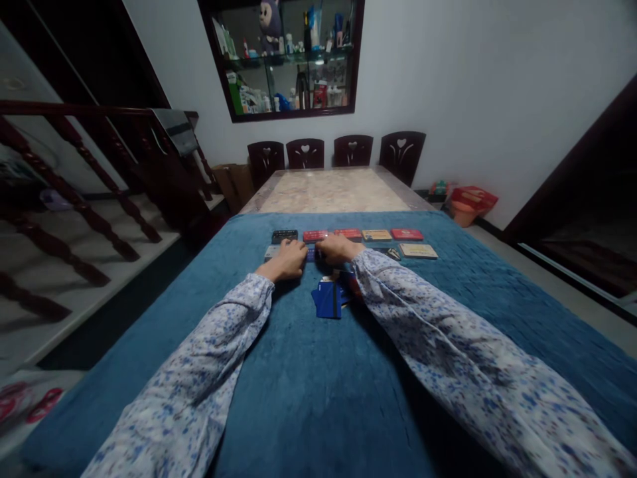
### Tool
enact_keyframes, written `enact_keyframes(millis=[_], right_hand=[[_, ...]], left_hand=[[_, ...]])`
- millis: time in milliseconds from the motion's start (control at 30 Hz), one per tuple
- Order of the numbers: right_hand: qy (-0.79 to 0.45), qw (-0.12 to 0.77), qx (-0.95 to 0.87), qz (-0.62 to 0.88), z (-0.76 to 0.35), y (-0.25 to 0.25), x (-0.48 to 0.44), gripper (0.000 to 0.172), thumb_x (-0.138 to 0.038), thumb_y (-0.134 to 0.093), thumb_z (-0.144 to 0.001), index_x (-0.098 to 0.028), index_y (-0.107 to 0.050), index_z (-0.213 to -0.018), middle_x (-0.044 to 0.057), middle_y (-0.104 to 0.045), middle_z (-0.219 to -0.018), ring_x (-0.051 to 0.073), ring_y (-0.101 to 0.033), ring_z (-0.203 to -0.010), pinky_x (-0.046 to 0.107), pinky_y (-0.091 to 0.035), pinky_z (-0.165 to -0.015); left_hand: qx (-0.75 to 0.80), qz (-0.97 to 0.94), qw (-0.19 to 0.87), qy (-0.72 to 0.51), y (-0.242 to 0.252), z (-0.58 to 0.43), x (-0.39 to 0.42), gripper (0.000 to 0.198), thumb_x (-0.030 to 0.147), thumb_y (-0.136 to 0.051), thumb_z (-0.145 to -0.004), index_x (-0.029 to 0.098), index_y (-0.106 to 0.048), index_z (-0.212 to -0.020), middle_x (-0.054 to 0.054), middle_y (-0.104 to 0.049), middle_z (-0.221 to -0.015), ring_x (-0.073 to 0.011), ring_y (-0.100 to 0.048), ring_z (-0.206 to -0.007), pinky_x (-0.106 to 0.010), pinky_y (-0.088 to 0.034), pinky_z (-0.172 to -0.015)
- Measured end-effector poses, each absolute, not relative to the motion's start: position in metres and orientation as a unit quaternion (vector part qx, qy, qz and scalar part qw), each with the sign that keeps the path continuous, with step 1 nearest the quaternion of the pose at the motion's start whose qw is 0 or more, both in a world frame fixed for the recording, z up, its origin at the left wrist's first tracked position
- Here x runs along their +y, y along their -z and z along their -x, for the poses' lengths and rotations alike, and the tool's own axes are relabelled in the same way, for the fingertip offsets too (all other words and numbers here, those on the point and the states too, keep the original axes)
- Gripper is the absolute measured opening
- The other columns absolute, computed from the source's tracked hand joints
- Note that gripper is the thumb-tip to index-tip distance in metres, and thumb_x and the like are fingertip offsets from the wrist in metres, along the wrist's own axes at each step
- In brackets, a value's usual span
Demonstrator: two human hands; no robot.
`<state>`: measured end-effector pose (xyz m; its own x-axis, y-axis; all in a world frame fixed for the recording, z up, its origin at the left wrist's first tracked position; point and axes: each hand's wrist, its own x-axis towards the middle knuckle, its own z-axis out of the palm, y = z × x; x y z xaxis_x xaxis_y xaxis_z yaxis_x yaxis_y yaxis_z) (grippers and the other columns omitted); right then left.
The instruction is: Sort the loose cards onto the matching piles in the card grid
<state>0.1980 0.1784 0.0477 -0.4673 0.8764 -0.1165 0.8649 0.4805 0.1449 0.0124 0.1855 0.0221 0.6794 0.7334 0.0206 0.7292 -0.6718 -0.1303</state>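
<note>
On the blue cloth, my left hand [287,259] rests over the left end of the nearer row of cards, its fingers bent and partly covering a pale card [271,252]. My right hand [339,248] is just to the right, its fingertips closed at a purple-blue card [311,255] between the hands. Whether either hand grips a card is too small to tell. Behind them lie a black stack [284,235], red stacks [315,235] and a yellowish one [377,235]. A cream card [419,251] is at the right. Nearer me, loose blue cards [328,299] overlap in a pile.
The blue cloth [308,398] covers the near part of a long table [336,189]. Dark chairs [304,154] stand at its far end. A wooden railing [74,146] is on the left, and a bin with a red bag [470,199] stands on the floor at right.
</note>
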Motion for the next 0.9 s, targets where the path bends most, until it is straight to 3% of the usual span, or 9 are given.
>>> enact_keyframes(millis=[133,367,667,900], right_hand=[[-0.058,0.051,0.862,-0.501,-0.205,-0.044,0.177,0.043,-0.016,-0.062,-0.087,-0.02,-0.069,-0.13,0.021,-0.066,-0.132,0.036,-0.06,-0.125,0.053,-0.049,-0.103],[-0.063,0.019,0.879,-0.472,-0.223,-0.038,0.164,0.039,-0.017,-0.055,-0.096,-0.022,-0.067,-0.132,0.016,-0.063,-0.138,0.033,-0.053,-0.127,0.047,-0.045,-0.099],[-0.059,-0.024,0.906,-0.419,-0.242,-0.017,0.143,0.036,-0.019,-0.06,-0.096,-0.025,-0.071,-0.13,0.014,-0.068,-0.131,0.029,-0.057,-0.118,0.04,-0.043,-0.09],[-0.04,-0.067,0.924,-0.374,-0.251,-0.01,0.126,0.039,-0.007,-0.056,-0.091,-0.022,-0.075,-0.122,0.012,-0.072,-0.124,0.026,-0.059,-0.11,0.036,-0.042,-0.083]], left_hand=[[-0.394,0.917,0.067,-0.004,-0.02,-0.012,0.171,0.032,0.015,-0.053,-0.087,0.015,-0.061,-0.118,-0.021,-0.059,-0.134,-0.0355,-0.051,-0.128,-0.057,-0.033,-0.113],[-0.393,0.917,0.057,0.015,-0.012,-0.011,0.147,0.026,0.017,-0.051,-0.092,0.015,-0.06,-0.117,-0.021,-0.058,-0.134,-0.0355,-0.051,-0.128,-0.059,-0.034,-0.112],[-0.373,0.925,0.068,0.03,-0.003,-0.009,0.121,0.026,0.014,-0.049,-0.093,0.014,-0.061,-0.116,-0.02,-0.06,-0.129,-0.034,-0.053,-0.124,-0.059,-0.035,-0.109],[-0.346,0.934,0.061,0.074,0.002,-0.008,0.101,0.027,0.016,-0.047,-0.097,0.015,-0.062,-0.119,-0.018,-0.062,-0.127,-0.0322,-0.054,-0.122,-0.059,-0.034,-0.11]])
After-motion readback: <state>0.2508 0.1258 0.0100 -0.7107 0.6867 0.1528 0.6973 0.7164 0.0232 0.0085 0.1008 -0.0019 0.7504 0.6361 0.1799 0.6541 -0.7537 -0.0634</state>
